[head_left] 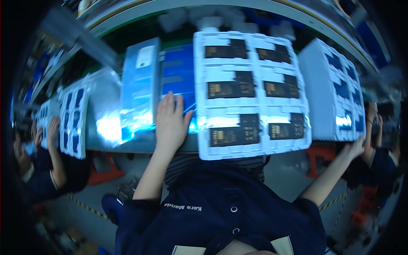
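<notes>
Six black rectangular labels point(231, 88) on white tray point(255, 148)

The left hand point(171, 123) lies flat at the workbench's point(140, 146) near edge beside a white tray point(251, 106); the right hand point(356, 148) touches a tray stack point(331, 97).

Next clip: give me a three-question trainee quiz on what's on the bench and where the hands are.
1. True or false: the left hand lies flat on the blue sheet beside the white tray.
2. How many dark rectangular parts show in that white tray: (A) four (B) six (C) nine?
3. Which hand reaches toward the stack of white trays at the bench's right end?

Key: 1 true. 2 B, two columns of three. 3 the right hand, at the stack's lower corner; grip unclear.
</notes>
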Demonstrator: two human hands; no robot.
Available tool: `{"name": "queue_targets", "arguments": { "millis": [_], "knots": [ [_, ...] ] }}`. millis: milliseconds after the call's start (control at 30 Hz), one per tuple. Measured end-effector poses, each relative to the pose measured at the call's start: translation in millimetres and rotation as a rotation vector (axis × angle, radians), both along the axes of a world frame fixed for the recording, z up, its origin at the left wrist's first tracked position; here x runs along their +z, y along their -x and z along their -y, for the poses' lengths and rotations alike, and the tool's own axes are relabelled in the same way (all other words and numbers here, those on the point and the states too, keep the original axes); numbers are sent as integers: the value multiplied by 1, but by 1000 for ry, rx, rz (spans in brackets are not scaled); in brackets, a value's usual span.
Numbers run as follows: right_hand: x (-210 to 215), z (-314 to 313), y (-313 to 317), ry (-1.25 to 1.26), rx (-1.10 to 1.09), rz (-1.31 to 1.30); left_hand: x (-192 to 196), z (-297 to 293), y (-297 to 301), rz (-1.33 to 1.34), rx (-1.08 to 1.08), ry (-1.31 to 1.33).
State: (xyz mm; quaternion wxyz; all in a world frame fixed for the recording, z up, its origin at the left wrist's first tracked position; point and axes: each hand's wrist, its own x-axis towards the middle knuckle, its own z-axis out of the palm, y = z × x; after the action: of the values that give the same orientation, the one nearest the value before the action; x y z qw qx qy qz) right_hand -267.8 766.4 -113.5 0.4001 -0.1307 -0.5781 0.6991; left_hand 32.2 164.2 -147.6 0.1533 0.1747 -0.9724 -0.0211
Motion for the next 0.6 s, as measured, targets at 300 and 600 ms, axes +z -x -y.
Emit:
{"name": "queue_targets", "arguments": {
  "millis": [300,600],
  "knots": [
    [64,299,-187,-404,446,-298,78,5,-13,-185,183,-391],
    [107,391,-244,-538,1790,-138,186,-27,-65,208,-576,-528]
  ]
}}
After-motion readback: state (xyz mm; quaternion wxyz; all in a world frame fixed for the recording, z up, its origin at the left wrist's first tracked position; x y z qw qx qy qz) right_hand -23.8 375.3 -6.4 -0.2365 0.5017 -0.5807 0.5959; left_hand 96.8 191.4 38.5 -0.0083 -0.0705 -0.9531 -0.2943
